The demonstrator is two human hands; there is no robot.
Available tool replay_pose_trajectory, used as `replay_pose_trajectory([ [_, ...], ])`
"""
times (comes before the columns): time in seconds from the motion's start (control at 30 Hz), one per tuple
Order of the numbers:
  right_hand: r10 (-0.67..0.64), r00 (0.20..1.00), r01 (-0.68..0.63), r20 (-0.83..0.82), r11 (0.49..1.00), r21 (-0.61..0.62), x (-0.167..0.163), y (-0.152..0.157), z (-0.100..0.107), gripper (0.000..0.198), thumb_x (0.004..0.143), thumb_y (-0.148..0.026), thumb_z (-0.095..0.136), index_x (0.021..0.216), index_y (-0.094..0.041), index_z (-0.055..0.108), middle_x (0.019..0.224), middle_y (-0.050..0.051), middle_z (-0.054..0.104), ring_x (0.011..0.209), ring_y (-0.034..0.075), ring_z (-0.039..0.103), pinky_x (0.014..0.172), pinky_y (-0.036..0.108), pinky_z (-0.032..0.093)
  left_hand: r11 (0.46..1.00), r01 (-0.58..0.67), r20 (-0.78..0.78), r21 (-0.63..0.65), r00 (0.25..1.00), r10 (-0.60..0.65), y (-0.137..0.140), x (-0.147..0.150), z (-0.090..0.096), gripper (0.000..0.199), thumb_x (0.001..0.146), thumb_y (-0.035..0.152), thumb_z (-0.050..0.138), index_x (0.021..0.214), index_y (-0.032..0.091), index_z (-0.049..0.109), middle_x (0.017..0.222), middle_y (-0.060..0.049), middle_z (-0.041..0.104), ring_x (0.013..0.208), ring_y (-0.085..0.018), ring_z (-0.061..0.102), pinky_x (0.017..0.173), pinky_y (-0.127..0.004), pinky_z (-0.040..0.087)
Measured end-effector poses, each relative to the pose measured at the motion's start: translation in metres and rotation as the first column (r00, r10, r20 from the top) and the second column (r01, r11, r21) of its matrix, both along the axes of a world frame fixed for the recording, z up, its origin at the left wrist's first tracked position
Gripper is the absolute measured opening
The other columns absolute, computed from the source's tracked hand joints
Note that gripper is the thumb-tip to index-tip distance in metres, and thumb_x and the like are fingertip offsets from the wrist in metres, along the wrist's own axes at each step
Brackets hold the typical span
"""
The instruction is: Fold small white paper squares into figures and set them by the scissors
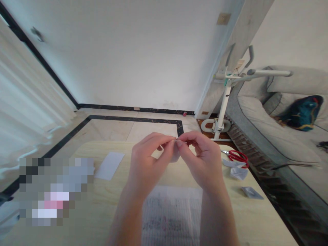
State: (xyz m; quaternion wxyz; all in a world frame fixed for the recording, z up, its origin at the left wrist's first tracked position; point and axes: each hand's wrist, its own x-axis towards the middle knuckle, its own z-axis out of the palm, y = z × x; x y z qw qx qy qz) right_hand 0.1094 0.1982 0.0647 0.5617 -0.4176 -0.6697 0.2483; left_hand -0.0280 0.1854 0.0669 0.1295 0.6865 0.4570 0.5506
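Observation:
My left hand (pixel 153 148) and my right hand (pixel 201 152) meet above the middle of the table, thumbs and forefingers pinched together. Between them they grip a small whitish piece of paper (pixel 175 155), which hangs below the fingertips; its upper edge is mostly hidden by the fingers. Under my forearms lies a printed or written sheet (pixel 171 212) with thin lines. To the left rests a blank white paper (pixel 110 165). Red-handled scissors (pixel 238 156) lie to the right, beside crumpled or folded white paper scraps (pixel 238 172) and a small folded paper piece (pixel 251 192).
The pale wooden table (pixel 102 212) has a blurred-out area on its left. Beyond it are a white wall, a curtain (pixel 30 95) at left, and white exercise equipment (pixel 224 106) at right. A grey sofa (pixel 269 126) with a dark cushion (pixel 303 112) stands beside the table's right edge.

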Motion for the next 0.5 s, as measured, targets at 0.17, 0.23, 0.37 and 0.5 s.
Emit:
replay_pose_trajectory([
  [0.17, 0.001, 1.000, -0.001, -0.003, 1.000, 0.022, -0.0004, -0.0006, 0.0007, 0.009, 0.076, -0.013, 0.056, 0.076, -0.020, 0.062, 0.071, 0.000, 0.062, 0.066, 0.013, 0.056, 0.063, 0.028, 0.046, 1.000, 0.003, 0.036, -0.028, 0.999, -0.002, -0.0006, 0.0013, 0.0008, 0.011, 0.081, 0.018, 0.058, 0.084, 0.021, 0.068, 0.081, -0.002, 0.070, 0.072, -0.014, 0.063, 0.064, -0.026, 0.053],
  [0.23, 0.004, 1.000, -0.004, -0.003, 1.000, 0.022, -0.0004, -0.0006, 0.0005, 0.009, 0.076, -0.012, 0.056, 0.077, -0.020, 0.062, 0.071, -0.001, 0.062, 0.066, 0.013, 0.055, 0.063, 0.028, 0.046, 0.999, 0.002, 0.047, -0.040, 0.999, 0.000, -0.0009, 0.0016, 0.0015, 0.011, 0.082, 0.018, 0.057, 0.083, 0.021, 0.068, 0.081, -0.002, 0.070, 0.072, -0.013, 0.063, 0.064, -0.025, 0.052],
  [0.37, 0.002, 1.000, -0.002, 0.000, 1.000, 0.019, -0.0001, -0.0003, -0.0003, 0.011, 0.076, -0.012, 0.056, 0.078, -0.020, 0.062, 0.072, 0.000, 0.062, 0.067, 0.013, 0.056, 0.063, 0.028, 0.046, 0.999, -0.011, 0.054, -0.050, 0.998, 0.013, -0.0013, 0.0012, 0.0023, 0.011, 0.082, 0.019, 0.057, 0.083, 0.020, 0.068, 0.079, -0.002, 0.070, 0.072, -0.014, 0.063, 0.064, -0.025, 0.052],
  [0.5, -0.001, 1.000, 0.001, -0.001, 1.000, 0.024, -0.0002, -0.0004, -0.0008, 0.011, 0.076, -0.013, 0.056, 0.078, -0.020, 0.063, 0.072, 0.000, 0.063, 0.068, 0.014, 0.057, 0.063, 0.028, 0.047, 0.999, -0.024, 0.049, -0.047, 0.998, 0.027, -0.0015, 0.0003, 0.0025, 0.009, 0.082, 0.021, 0.058, 0.081, 0.021, 0.067, 0.076, -0.001, 0.069, 0.069, -0.013, 0.062, 0.063, -0.025, 0.052],
])
